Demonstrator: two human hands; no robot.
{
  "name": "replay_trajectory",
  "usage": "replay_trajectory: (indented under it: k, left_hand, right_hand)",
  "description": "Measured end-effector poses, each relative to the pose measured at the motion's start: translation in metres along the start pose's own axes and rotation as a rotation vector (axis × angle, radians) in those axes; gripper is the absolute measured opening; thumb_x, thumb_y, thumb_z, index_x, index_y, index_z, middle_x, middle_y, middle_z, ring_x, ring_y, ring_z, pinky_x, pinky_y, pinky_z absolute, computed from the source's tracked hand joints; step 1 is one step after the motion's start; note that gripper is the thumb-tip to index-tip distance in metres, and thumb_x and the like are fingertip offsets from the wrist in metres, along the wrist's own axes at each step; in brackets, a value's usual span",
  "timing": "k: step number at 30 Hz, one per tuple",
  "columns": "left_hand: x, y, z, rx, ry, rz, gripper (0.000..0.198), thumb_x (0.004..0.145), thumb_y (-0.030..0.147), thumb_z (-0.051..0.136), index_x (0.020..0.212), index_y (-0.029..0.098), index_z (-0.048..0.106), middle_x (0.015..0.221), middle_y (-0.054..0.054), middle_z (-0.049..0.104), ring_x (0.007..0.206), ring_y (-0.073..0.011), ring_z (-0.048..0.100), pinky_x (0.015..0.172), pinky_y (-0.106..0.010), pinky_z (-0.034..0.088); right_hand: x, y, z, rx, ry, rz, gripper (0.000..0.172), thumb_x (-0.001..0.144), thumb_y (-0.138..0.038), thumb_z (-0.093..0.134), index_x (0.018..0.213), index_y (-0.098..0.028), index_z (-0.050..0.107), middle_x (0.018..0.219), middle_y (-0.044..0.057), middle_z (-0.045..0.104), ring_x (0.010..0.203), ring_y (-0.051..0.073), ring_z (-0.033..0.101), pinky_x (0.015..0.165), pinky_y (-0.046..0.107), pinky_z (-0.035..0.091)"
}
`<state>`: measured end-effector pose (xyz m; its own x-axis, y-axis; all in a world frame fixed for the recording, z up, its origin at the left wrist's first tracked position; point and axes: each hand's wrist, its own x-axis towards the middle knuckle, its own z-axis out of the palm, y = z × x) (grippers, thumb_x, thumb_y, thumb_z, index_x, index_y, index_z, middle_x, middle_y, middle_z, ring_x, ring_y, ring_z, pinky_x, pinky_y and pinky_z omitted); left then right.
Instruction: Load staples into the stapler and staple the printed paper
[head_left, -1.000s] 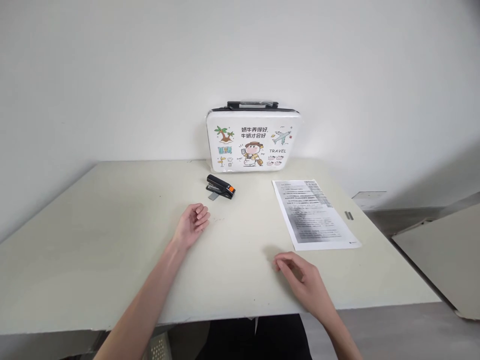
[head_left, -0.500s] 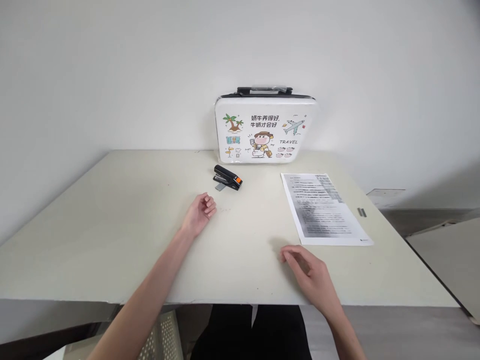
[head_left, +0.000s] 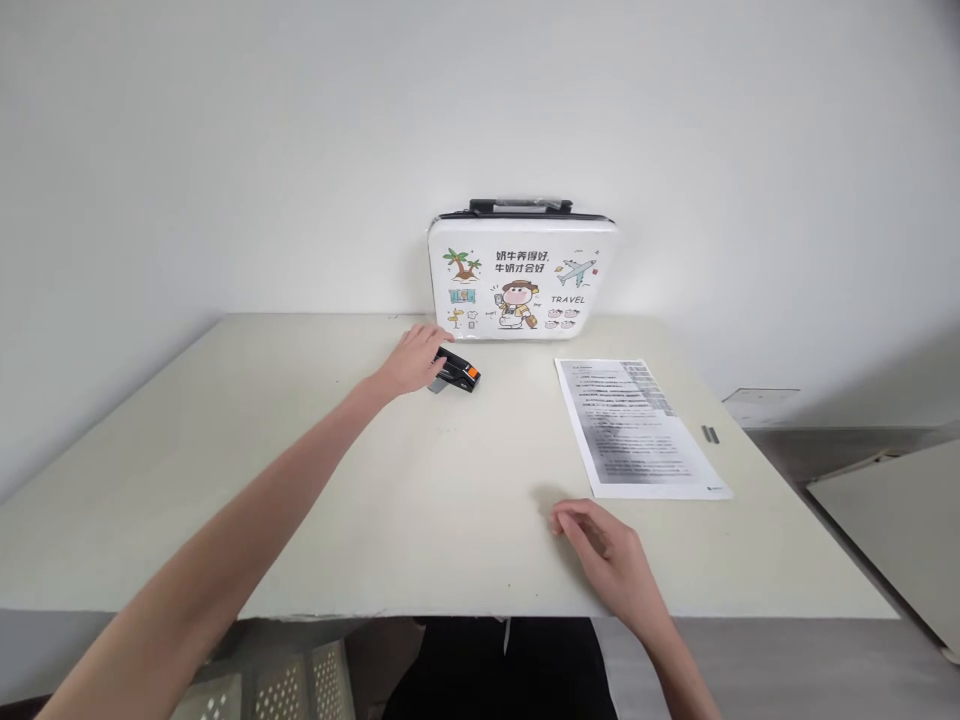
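Observation:
A black stapler point(head_left: 459, 372) with an orange patch lies near the back of the table. My left hand point(head_left: 414, 358) is over its left end, fingers apart, the thumb on the near side and the fingertips reaching beyond the far side. Whether they press on it is hard to tell. A small grey flat piece point(head_left: 436, 385) shows under the stapler's left part. My right hand point(head_left: 600, 550) rests at the front of the table, fingers curled and thumb against the index finger, with nothing visible in it. Beyond it lies a printed sheet of paper point(head_left: 637, 430).
Against the wall stands a white case point(head_left: 480, 240) with cartoon prints and a black handle. Small grey strips point(head_left: 710, 434) lie right of the paper, near the edge of the table point(head_left: 315, 540). A perforated chair point(head_left: 285, 690) is below the front edge.
My left hand has moved forward and right, from the bare tabletop to the stapler. My right hand stays about where it was. The view has shifted slightly.

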<state>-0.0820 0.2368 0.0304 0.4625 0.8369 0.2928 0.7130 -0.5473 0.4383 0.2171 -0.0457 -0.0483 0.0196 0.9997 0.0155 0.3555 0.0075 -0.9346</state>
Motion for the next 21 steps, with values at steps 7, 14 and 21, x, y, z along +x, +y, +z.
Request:
replay_trajectory:
  k: [7, 14, 21]
  left_hand:
    - [0.035, -0.017, 0.003, 0.340, -0.318, 0.116, 0.007, 0.086, 0.028, 0.067, 0.091, 0.022, 0.068, 0.100, -0.011, 0.075, 0.102, -0.0306, 0.066, 0.098, -0.043, 0.041]
    - [0.010, 0.020, -0.022, 0.434, -0.264, 0.135, 0.022, 0.100, 0.030, 0.056, 0.117, 0.020, 0.066, 0.118, -0.012, 0.073, 0.108, -0.0310, 0.068, 0.091, -0.039, 0.044]
    - [-0.084, 0.095, -0.021, 0.297, -0.279, 0.181, 0.026, 0.106, 0.042, 0.057, 0.121, 0.022, 0.063, 0.114, -0.005, 0.076, 0.100, -0.0248, 0.072, 0.081, -0.033, 0.048]
  right_hand:
    - [0.001, 0.001, 0.001, -0.025, 0.009, -0.001, 0.036, 0.102, -0.054, 0.056, 0.102, -0.024, 0.074, 0.097, 0.009, 0.078, 0.091, 0.024, 0.075, 0.065, 0.028, 0.057]
    - [0.000, -0.002, 0.002, -0.011, 0.010, -0.016, 0.036, 0.102, -0.055, 0.056, 0.100, -0.024, 0.073, 0.092, 0.007, 0.077, 0.088, 0.024, 0.073, 0.064, 0.027, 0.055]
    - [0.001, 0.004, 0.001, 0.004, 0.012, 0.002, 0.038, 0.103, -0.057, 0.054, 0.105, -0.024, 0.073, 0.099, 0.008, 0.078, 0.094, 0.025, 0.074, 0.075, 0.030, 0.057]
